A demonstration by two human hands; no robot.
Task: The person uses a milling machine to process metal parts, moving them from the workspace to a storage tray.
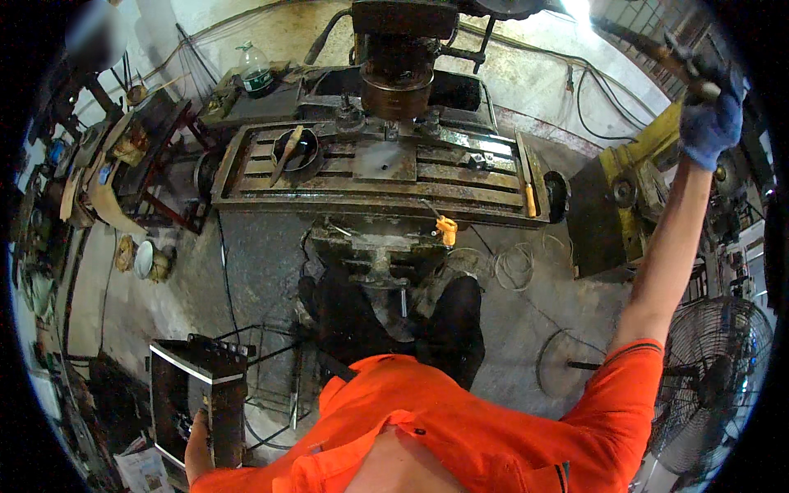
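Observation:
My right hand [712, 125], in a blue glove, is raised high at the far right. Its fingers are wrapped round a dark lever-like handle [657, 56] that slants in from the top; the exact kind is unclear. Low at the left, my bare left hand [197, 435] is against the side of a dark open box with white edging [228, 380]. Most of its fingers are hidden, so its grip does not show. In front of me stands a milling machine with a slotted table [460, 193]. A pale flat block [385, 162] lies under the spindle head [396, 78].
A round pan with a brush [308, 152] sits on the table's left. An orange-handled tool [530, 197] lies at its right, and a yellow air gun [446, 231] hangs in front. A floor fan [711, 386] stands at right. A coiled hose [514, 267] lies on the floor.

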